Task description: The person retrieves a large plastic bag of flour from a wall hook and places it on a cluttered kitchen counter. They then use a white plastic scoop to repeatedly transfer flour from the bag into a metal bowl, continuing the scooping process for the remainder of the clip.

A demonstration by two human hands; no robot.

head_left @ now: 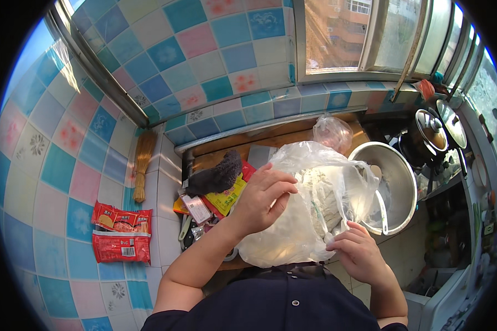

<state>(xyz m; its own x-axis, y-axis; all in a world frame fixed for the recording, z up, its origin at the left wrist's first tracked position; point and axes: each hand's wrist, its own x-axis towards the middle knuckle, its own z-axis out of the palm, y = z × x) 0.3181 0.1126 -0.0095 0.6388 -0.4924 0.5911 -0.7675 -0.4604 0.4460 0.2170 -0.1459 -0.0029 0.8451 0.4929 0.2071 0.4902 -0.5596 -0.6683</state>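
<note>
Centre: translucent white plastic bag (281, 240) of pale powder (318, 193), its edge pinched by the right hand (361, 255); left hand (262, 201) loosely curled, grip unclear. A slipping edge could spill powder.

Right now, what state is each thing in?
Plastic bag: open, white contents showing
Steel bowl: uncovered
Black pot: lid on
Left hand: loosely curled, grip unclear
Right hand: pinching the bag
Red packets: look sealed
Window: unclear whether open
</note>
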